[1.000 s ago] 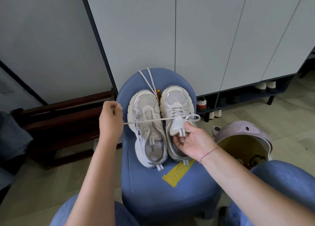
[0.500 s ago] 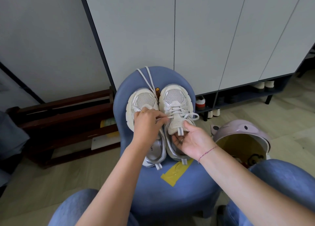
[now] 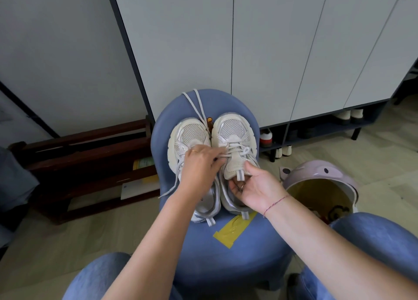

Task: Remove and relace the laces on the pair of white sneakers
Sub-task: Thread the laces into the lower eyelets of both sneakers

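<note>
1. Rack [image 3: 86, 146]: dark wood, on the floor at far left, against the wall.
2. Chair [image 3: 237, 254]: blue, padded, between the person's knees. It bears both sneakers, side by side and touching, toes toward the chair back.
3. Left sneaker [image 3: 192, 132]: white mesh with silver trim, upright, its middle covered by the left hand.
4. Loose lace [image 3: 196, 105]: white, two strands running from the gap between the toes up over the chair back.
5. Left hand [image 3: 201, 164]: ring on one finger, lying across the left sneaker. Its curled fingertips reach the right sneaker's lacing and pinch the lace there. A white strand hangs below this hand toward the chair's left edge; whether it is the same lace cannot be told.
6. Lace [image 3: 237, 147]: white, threaded across the right sneaker's forward eyelets, with a small loop on its right side.
7. Right sneaker [image 3: 233, 127]: matches the left, upright.
8. Right hand [image 3: 257, 186]: thumb on top of the right sneaker's tongue, fingers curled beneath it in the shoe's opening, gripping the tongue. Red thread at the wrist.
9. Tape [image 3: 233, 229]: yellow strip on the seat, just behind the right sneaker's heel.
10. Cabinet [image 3: 271, 51]: grey doors, behind the chair, with shoes on its low open shelf.
11. Bin [image 3: 316, 175]: lilac, round, yellow inside, on the floor right of the chair.
</note>
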`<state>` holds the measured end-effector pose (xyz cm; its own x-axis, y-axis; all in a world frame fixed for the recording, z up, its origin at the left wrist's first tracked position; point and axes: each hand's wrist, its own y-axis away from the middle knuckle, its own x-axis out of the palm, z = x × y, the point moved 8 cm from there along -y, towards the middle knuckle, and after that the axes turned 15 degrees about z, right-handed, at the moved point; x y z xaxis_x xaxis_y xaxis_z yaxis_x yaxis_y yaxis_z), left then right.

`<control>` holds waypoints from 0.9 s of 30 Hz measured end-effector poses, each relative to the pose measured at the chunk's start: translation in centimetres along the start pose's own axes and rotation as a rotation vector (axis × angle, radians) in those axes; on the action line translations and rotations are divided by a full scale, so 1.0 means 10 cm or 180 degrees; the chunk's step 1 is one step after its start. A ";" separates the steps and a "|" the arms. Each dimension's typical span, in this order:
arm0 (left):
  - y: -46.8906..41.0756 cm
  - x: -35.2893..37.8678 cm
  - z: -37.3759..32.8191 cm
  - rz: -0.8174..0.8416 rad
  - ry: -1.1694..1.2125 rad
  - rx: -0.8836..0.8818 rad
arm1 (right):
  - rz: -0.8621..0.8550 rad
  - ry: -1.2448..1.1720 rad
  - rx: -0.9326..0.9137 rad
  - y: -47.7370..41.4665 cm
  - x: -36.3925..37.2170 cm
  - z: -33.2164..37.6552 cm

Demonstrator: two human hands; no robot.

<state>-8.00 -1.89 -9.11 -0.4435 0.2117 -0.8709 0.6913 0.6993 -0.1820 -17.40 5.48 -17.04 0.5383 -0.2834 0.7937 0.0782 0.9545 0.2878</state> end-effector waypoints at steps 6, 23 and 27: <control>0.01 -0.05 -0.05 -0.0073 0.0366 -0.0095 | 0.0025 -0.0005 0.0017 0.01 0.00 0.01; 0.18 -0.18 0.23 0.0175 0.0946 -0.0699 | -0.0319 0.0326 0.0058 0.00 -0.07 -0.11; 0.17 -0.10 0.18 0.0239 0.1010 -0.0652 | -0.0460 0.0106 0.0204 0.00 -0.14 -0.21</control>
<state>-5.34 -2.11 -9.38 -0.5726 0.4458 -0.6880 0.6144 0.7890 -0.0002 -16.40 6.09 -19.22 0.5528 -0.4132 0.7237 0.1038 0.8958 0.4322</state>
